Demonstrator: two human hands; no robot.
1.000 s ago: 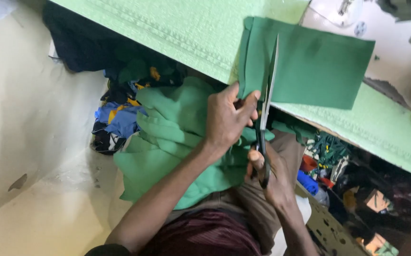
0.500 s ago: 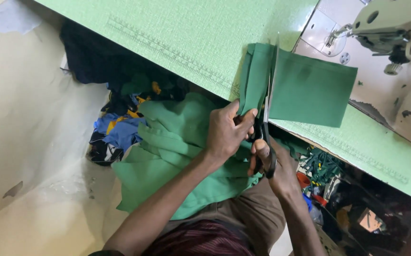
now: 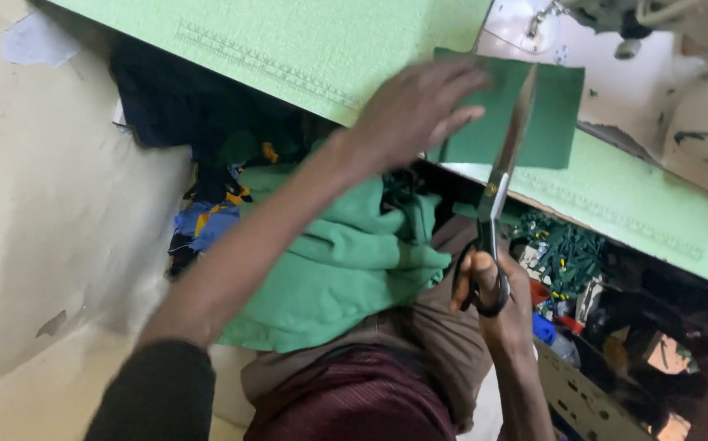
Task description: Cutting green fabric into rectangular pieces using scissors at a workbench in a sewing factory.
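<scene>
Head view:

- The left hand (image 3: 415,110) lay flat on a dark green fabric piece (image 3: 550,131) with its fingers (image 3: 460,82) spread and stretched out, pressing down rather than gripping.
- That fabric piece rested on the light green table (image 3: 305,49), its near edge hanging over the table's rim just below the fingertips.
- The right hand (image 3: 493,298) had its fingers closed through the black loops of a pair of scissors (image 3: 497,204), holding them firmly.
- The scissor blades pointed up and away from the right fingers and reached into the fabric piece, just to the right of the left hand's fingertips; whether the blades were parted could not be told.
- Below the left wrist, a heap of lighter green cloth (image 3: 337,261) lay on the person's lap, touching the forearm's underside.
- Left of that heap, well apart from both hands, a tangle of blue, yellow and dark scraps (image 3: 207,220) sat under the table.
- To the right of the right hand's fingers, a cluttered box of small coloured bits (image 3: 574,253) stood near the knee.
- Beyond the scissor tips, a pale sewing machine (image 3: 697,106) stood on the table, well apart from the left fingers.
</scene>
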